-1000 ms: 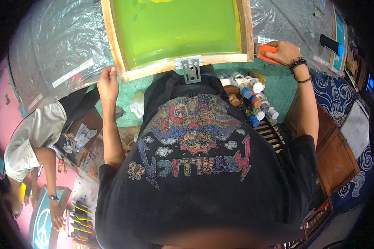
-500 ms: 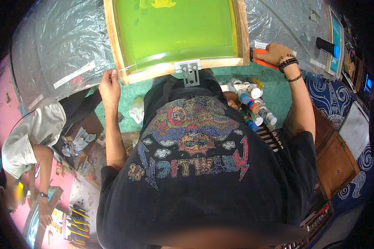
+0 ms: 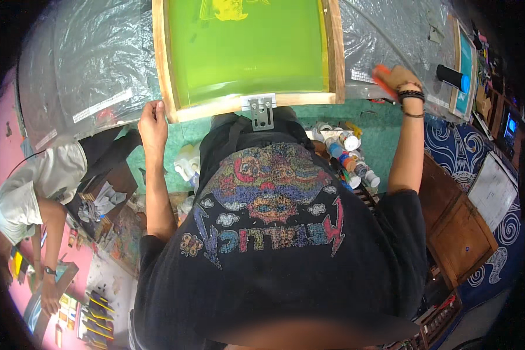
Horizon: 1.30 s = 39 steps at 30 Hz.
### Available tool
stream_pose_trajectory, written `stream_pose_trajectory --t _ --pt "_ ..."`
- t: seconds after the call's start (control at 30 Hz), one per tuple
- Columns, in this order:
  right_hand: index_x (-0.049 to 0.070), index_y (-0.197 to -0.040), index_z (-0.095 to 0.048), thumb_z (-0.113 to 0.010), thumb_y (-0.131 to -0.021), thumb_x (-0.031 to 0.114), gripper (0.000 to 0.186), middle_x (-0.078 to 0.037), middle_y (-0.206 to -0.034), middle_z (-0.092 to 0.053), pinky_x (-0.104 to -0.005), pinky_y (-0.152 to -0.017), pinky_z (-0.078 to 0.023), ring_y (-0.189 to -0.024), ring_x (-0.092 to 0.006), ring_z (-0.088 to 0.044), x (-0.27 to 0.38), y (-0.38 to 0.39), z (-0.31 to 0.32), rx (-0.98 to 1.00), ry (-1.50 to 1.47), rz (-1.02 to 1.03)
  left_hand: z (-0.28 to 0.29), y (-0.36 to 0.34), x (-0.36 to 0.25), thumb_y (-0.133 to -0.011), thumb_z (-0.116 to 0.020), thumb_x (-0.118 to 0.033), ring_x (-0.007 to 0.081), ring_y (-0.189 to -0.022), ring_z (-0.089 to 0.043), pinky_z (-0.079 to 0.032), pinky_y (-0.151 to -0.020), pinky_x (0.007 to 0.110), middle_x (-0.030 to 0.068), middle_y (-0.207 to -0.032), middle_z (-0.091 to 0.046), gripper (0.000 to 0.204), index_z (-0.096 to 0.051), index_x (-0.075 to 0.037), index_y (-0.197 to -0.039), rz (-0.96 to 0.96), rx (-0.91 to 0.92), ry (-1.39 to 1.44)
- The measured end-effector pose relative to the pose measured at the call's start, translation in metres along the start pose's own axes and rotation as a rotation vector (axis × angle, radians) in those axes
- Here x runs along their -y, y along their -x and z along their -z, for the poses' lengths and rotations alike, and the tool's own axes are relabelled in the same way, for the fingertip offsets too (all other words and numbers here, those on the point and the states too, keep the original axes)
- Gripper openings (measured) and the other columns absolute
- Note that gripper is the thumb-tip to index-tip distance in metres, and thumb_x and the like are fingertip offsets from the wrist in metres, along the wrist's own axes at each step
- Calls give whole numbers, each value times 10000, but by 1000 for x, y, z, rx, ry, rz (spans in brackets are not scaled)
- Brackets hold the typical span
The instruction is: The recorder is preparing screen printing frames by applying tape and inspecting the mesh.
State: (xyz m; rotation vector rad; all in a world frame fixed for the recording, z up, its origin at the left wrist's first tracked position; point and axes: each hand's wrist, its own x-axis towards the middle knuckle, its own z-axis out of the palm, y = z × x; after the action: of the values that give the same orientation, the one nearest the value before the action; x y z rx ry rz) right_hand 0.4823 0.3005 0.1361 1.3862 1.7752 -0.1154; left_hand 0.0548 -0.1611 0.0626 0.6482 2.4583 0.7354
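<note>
A wooden-framed green screen (image 3: 245, 52) with a yellow mark near its top lies at the upper middle, a metal bracket (image 3: 262, 114) on its near edge. My left hand (image 3: 153, 127) has curled fingers at the table's edge, beside the frame's left corner; what they hold, if anything, I cannot make out. My right hand (image 3: 403, 81) grips an orange squeegee (image 3: 384, 80), tilted above the plastic-covered surface (image 3: 379, 35) right of the screen.
Bottles and jars (image 3: 347, 151) sit below the table. A black cylinder with blue end (image 3: 449, 76) lies right, near a teal screen (image 3: 464, 64). Brown boards (image 3: 461, 239) stand lower right. Another person in a white shirt (image 3: 23, 204) bends at the lower left.
My right hand has moved slightly right, turning the orange squeegee more upright. The screen, table and left hand appear a little lower in view. The other person's arm has shifted left.
</note>
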Motion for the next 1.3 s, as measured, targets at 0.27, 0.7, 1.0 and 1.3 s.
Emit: stream_pose_trajectory --t 0.27,0.7,1.0,1.3 --pt "89 -1476 -439 -618 -900 646 821 -249 -1265 -668 -534 -947 -517 -1150 -431 -654 3 -106 -76 -601 -418 48 -4 -8 8 -1057 -581 -314 127 -780 -603 -503 -740 308 97 -828 -680 348 -682 16 -1101 -6 41 7" --pt "33 -1110 -754 -714 -966 392 389 -18 -1027 -739 -269 -739 -508 -904 -111 -658 55 25 -145 169 -1575 219 -1 -9 10 -1032 -623 -317 122 -730 -599 -506 -711 306 76 -795 -688 309 -709 -24 -1082 102 76 100" --pt "28 -1085 -775 -791 -919 268 292 -20 -911 -755 -234 -682 -512 -793 -82 -675 55 53 -121 -120 -1347 197 -9 3 -1 -974 -708 -211 161 -699 -578 -482 -634 298 81 -906 -669 189 -722 -23 -991 -141 -192 60" --pt "-16 -1036 -774 -821 -893 202 265 -40 -840 -739 -224 -680 -506 -760 -73 -655 55 88 -76 -346 -1444 229 9 4 -28 -1010 -675 -178 69 -698 -524 -461 -644 251 7 -793 -634 199 -690 20 -1003 -143 -202 280"
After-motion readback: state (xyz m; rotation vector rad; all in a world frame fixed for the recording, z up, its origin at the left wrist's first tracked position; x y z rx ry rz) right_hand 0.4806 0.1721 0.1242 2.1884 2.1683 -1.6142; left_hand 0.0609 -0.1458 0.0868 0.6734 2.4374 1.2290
